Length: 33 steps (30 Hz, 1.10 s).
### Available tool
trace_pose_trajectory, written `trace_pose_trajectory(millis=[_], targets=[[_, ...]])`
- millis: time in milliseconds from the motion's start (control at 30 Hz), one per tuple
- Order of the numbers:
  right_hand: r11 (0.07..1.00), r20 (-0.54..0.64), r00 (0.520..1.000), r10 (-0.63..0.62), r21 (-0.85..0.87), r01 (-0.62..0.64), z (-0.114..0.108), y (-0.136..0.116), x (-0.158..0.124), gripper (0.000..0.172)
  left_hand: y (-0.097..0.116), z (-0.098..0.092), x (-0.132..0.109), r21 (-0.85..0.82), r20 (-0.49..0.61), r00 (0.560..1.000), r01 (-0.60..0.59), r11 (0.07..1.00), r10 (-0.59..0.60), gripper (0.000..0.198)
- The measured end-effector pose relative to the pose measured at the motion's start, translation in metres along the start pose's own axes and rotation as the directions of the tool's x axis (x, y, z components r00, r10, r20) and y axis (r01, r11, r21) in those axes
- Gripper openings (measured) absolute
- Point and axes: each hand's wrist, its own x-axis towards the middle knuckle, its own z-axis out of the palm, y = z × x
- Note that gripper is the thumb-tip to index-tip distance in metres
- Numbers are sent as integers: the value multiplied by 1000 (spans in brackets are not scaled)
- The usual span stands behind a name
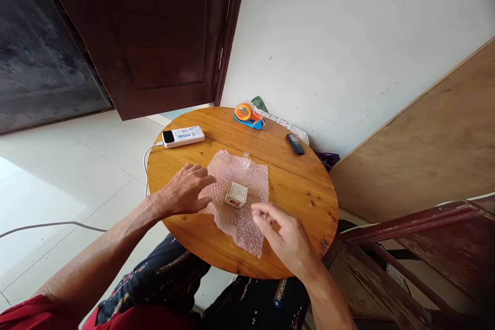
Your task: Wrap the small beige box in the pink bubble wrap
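A small cream box [235,195] with printed text and a red mark rests on a sheet of bubble wrap [247,234] on the round wooden table [305,185]. To the left of the box is my left hand [187,189], fingers apart and holding nothing, close to the wrap's left edge. On the other side, my right hand [286,234] is just right of the box, over the wrap's right edge. Its fingers are bent with gaps between them, and nothing shows in them. Neither hand touches the box.
An orange and blue tape dispenser [248,115] stands at the table's back edge. A white power bank [183,136] with a cable lies at the back left, and a dark blurred object [296,144] at the back right. A white wall [328,36] rises behind.
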Motion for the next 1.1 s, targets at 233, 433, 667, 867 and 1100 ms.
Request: trace_pose_trajectory(millis=[233, 433, 667, 867, 1100], targets=[[980, -72, 991, -113, -171, 99, 33, 13, 50, 45, 22, 25, 6, -126, 127, 987, -78, 989, 94, 90], [975, -412, 907, 85, -152, -161, -25, 62, 16, 52, 23, 28, 2, -138, 159, 974, -138, 981, 160, 90], [859, -450, 885, 121, -399, -320, -59, 108, -6, 64, 45, 33, 3, -123, 183, 972, -129, 984, 150, 76], [932, -448, 874, -187, -361, 14, -43, 32, 3, 34, 43, 39, 17, -97, 204, 963, -159, 983, 176, 84], [957, -182, 953, -242, -209, 203, -25, -12, 67, 31, 33, 36, 45, -43, 296, 942, -155, 987, 161, 74]])
